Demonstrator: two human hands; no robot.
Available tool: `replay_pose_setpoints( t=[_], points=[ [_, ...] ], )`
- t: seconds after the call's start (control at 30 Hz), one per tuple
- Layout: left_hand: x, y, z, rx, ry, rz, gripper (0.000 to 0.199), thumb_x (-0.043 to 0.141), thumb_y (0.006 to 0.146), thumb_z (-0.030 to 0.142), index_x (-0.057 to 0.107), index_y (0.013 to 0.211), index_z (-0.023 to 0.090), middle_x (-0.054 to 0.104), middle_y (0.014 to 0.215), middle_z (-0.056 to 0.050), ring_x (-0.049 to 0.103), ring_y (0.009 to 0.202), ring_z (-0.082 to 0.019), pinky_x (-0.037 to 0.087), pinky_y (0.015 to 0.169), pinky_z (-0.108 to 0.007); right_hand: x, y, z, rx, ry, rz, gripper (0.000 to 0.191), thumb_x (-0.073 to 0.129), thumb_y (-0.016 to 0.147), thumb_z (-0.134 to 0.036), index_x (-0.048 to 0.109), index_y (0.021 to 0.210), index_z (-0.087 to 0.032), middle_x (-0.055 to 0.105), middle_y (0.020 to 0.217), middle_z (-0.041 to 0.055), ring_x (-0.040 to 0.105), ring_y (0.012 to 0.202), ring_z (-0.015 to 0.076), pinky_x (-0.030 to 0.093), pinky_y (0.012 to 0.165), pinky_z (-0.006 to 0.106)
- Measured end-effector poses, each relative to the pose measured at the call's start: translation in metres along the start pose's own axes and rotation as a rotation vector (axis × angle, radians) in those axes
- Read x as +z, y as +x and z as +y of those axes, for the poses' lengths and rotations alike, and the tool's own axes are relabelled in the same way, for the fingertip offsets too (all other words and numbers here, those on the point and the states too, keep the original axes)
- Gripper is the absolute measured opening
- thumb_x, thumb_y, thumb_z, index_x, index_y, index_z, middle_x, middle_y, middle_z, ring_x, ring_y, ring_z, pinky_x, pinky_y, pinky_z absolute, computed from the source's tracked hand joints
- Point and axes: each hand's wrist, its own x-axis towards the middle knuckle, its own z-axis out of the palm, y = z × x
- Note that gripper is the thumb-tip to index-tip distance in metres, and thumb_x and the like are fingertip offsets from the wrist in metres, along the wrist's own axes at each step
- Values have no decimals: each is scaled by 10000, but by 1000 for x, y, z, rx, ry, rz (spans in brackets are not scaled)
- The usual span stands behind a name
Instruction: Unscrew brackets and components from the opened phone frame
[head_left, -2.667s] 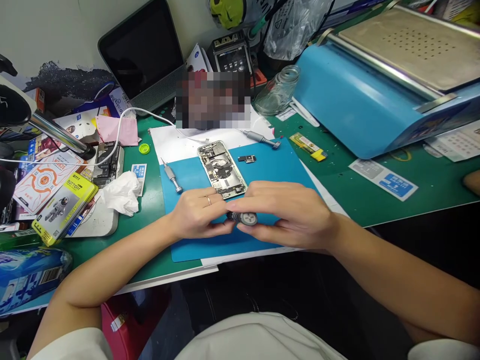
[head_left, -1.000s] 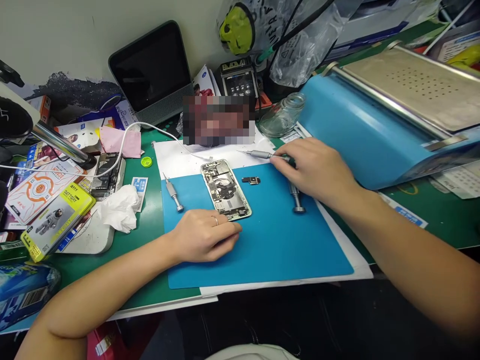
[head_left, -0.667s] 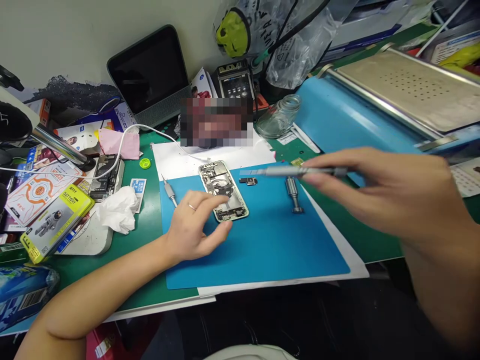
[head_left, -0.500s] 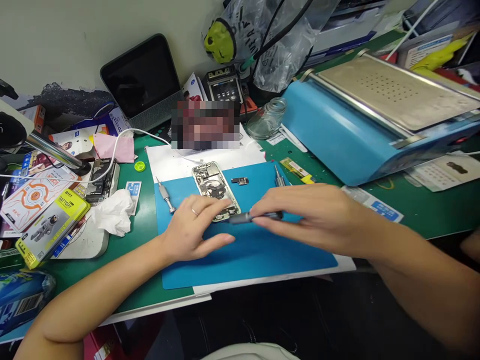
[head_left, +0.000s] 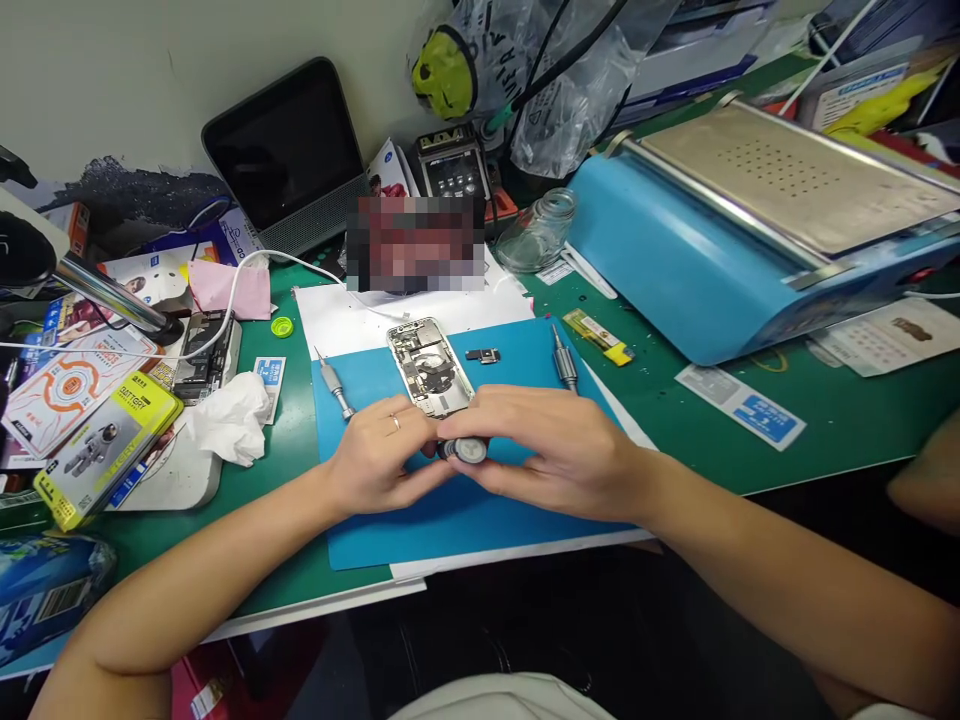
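Held tool (head_left: 471, 450): grey end cap, metal-look, dull sheen. Open phone (head_left: 427, 368): mixed sfc, silvery metal-look areas + matt blk pts. Mat (head_left: 480, 525): blue, smooth, matt, rubbery look. Tabletop (head_left: 300, 530): green, smooth, semi-gloss. Sheet under mat (head_left: 322, 312): wht paper, matt. Machine body (head_left: 675, 270): blue, smooth, glossy; top plate (head_left: 795, 180) bare metal, perforated, satin, smudged. Jar (head_left: 544, 230): clear glass, shiny. Bag (head_left: 562, 130): transp. plastic, crinkled. Tissue (head_left: 232, 418): soft, crumpled. Lamp pole (head_left: 112, 290): chrome-like, mirror-bright. Wall patch (head_left: 142, 195): rough, flaking.
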Motion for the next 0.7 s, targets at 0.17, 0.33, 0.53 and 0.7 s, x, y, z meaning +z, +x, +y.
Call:
replay_pose_setpoints(
  t=[0.17, 0.33, 0.53, 0.7],
  points=[
    [0, -1, 0, -1, 3, -16, 94, 576, 963, 279, 547, 925, 198, 607, 710, 0, 532, 650, -157, 405, 626, -289, 0, -5, 0, -2, 9, -3, 160, 561, 951, -153, 593, 1095, -215, 677, 791, 0, 604, 695, 122, 522, 676, 240],
    [-1, 0, 2, -7, 12, -16, 79, 612, 930, 251, 553, 923, 200, 620, 709, 1, 539, 641, -151, 403, 605, -280, 2, -10, 2, -35, 14, 1, 173, 582, 932, -140, 593, 1094, -201, 669, 789, 6, 611, 702, 129, 530, 676, 254],
    [0, 2, 3, 11, 7, -2, 93, 633, 908, 234, 546, 897, 202, 606, 676, 9, 518, 613, -142, 403, 590, -268, 5, -15, 3, -100, -18, 26, 181, 598, 922, -112, 589, 1091, -173, 671, 772, 19, 622, 706, 133, 540, 665, 266],
    [1, 1, 3, -14, -53, 23, 96, 644, 899, 221, 552, 915, 199, 610, 677, 14, 535, 622, -132, 438, 600, -245, 9, -16, 8, -233, -139, 124, 281, 658, 891, -128, 574, 1159, -132, 711, 921, 96, 677, 880, 171, 602, 778, 312]
  ],
)
